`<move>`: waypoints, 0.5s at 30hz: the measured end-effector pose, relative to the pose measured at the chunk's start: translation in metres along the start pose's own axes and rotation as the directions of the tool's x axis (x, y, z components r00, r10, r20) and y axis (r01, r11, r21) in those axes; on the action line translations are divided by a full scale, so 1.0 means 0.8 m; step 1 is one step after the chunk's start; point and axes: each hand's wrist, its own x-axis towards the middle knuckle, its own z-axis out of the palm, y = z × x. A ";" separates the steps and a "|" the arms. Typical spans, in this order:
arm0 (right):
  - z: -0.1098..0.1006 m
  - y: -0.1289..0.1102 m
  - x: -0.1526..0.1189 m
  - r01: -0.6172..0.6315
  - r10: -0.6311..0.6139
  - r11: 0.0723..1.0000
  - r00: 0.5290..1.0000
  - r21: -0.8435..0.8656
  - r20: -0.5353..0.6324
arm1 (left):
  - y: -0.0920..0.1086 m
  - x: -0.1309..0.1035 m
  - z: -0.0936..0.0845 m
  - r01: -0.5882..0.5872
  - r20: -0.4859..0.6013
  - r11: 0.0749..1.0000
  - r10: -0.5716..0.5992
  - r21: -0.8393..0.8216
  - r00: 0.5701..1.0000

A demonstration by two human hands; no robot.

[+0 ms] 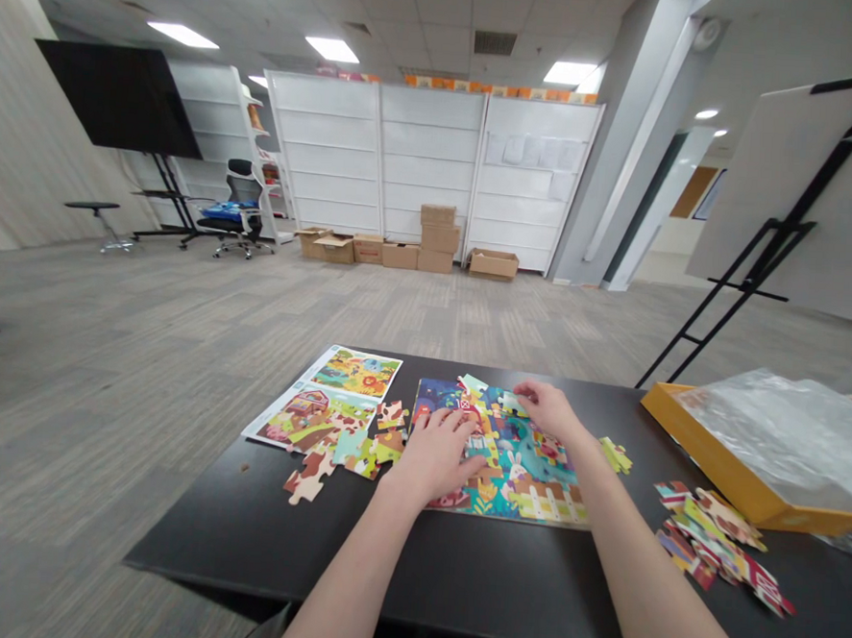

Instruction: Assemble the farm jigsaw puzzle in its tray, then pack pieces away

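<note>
A colourful jigsaw puzzle board (533,460) lies on the black table, with a rabbit and a white fence in its picture. My left hand (438,455) rests palm down on the board's left part, fingers spread and holding nothing. At the board's top edge, my right hand (547,408) has its fingers closed at a light blue-green puzzle piece (511,403). Another pale piece (472,384) lies at the top edge, left of it. Left of the board are several loose pieces, one of them a brown and cream piece (312,473). My hands and forearms cover parts of the board.
A printed picture sheet (265,423) lies at the table's left, partly under pieces. To the right are a pile of puzzle pieces (722,544) and a yellow box (713,462) with clear plastic. Yellow-green pieces (615,455) sit beside my right forearm. Cardboard boxes (438,238) stand beyond.
</note>
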 end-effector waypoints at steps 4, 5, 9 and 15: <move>-0.003 -0.006 -0.004 0.080 -0.070 0.960 0.996 -0.270 0.047 | -0.001 0.000 0.000 0.004 0.004 1.000 -0.004 0.001 1.000; -0.003 -0.009 -0.003 0.089 -0.075 0.941 0.996 -0.326 0.056 | -0.001 0.001 0.001 0.003 0.002 1.000 -0.003 -0.002 1.000; 0.006 -0.028 0.010 0.111 -0.097 0.939 0.994 -0.326 0.059 | -0.003 0.001 0.003 -0.002 -0.015 1.000 0.001 -0.007 1.000; 0.035 -0.070 0.042 0.205 -0.171 0.953 0.971 -0.222 0.166 | 0.001 0.000 -0.002 -0.007 -0.029 1.000 0.007 0.000 1.000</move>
